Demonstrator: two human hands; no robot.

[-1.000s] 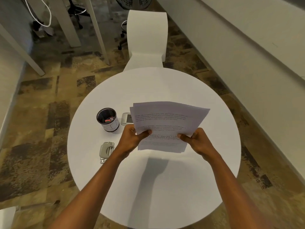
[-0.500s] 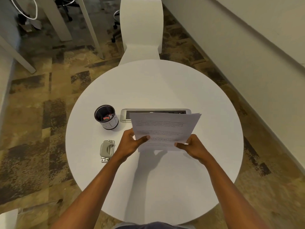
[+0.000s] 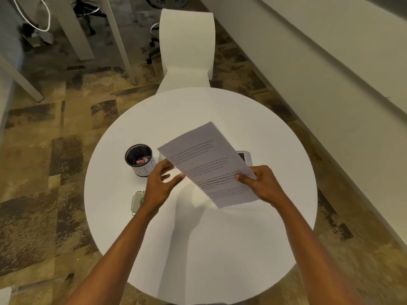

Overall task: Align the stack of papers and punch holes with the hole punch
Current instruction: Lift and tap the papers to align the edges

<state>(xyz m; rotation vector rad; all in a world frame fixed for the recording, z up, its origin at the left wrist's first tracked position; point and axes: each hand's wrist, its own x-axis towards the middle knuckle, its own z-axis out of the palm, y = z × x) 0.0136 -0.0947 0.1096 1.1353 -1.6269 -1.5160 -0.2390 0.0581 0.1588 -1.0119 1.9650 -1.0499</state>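
Papers (image 3: pixel 209 164) now tilted, left hand (image 3: pixel 159 186) released

White table (image 3: pixel 220 249); black cup (image 3: pixel 141 160); mottled brown carpet (image 3: pixel 44 194).

Round white table (image 3: pixel 220 249) on a mottled brown floor (image 3: pixel 44 172). Resting on the top: a black-lined cup (image 3: pixel 139 160) at left holding small items; a grey hole punch (image 3: pixel 137 201) nearer the viewer, partly hidden by a forearm; a flat grey tray (image 3: pixel 244 156) at centre, largely covered by held papers. A white chair (image 3: pixel 187 47) stands at the far edge
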